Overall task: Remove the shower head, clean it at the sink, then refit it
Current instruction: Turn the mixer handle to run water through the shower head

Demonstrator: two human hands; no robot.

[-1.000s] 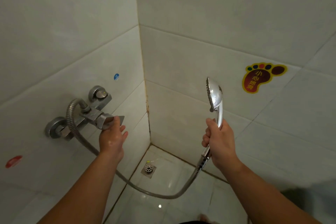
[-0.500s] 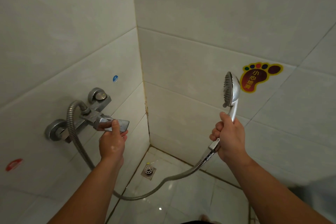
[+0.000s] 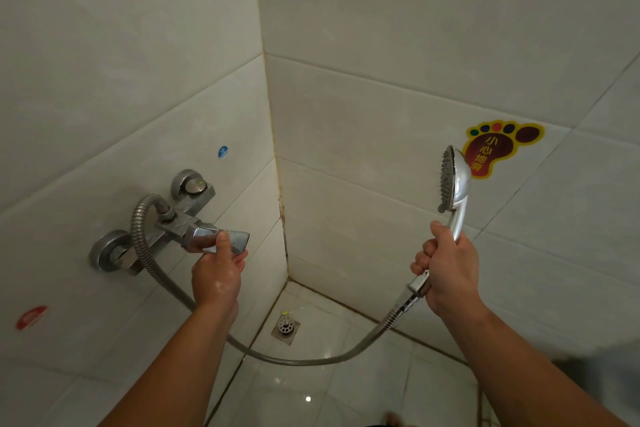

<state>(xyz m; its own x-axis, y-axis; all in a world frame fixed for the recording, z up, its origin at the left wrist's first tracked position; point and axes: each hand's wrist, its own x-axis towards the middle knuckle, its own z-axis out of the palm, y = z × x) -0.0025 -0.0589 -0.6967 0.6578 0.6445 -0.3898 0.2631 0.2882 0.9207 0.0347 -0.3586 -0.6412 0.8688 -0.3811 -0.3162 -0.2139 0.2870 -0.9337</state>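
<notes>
Two grips busy — the left grip [image 3: 216,274] pinches the mixer lever [image 3: 239,240], thumb on top; the right grip [image 3: 446,270] clasps the upright shower head [image 3: 455,180] by its handle, hose [image 3: 311,361] attached.

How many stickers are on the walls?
3: a blue sticker above the tap, a red sticker low at the left, a foot-shaped sticker behind the shower head. Others may lie outside view.
</notes>
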